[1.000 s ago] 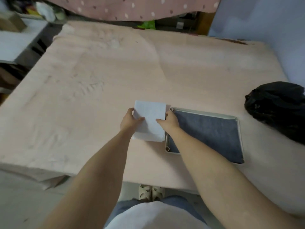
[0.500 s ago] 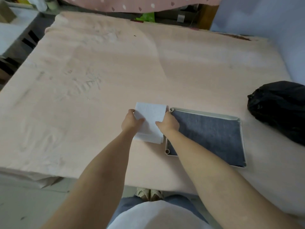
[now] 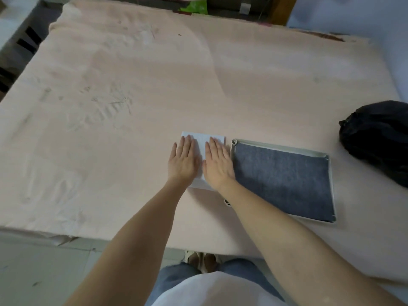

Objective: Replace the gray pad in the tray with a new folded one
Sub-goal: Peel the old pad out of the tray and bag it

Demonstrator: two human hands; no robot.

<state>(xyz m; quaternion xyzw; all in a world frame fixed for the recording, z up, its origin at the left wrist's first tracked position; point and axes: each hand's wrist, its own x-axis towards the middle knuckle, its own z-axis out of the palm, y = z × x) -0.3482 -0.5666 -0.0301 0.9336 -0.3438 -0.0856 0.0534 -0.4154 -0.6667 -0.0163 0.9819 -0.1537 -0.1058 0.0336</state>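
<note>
A wide surface [image 3: 154, 85] draped in a pale pink cloth fills most of the view, creased, with faint smudges on its left half. A crumpled black bag [image 3: 379, 138] sits at the right edge. Past the far edge, a bright green item [image 3: 195, 6] lies among dark clutter, beside a brown wooden post [image 3: 280, 9]. A pale blue wall [image 3: 364, 16] rises at upper right. Grey floor [image 3: 39, 268] shows at lower left. Below the near edge appear blue jeans [image 3: 176, 274], a white shirt [image 3: 209, 292] and light sandals [image 3: 202, 259].
</note>
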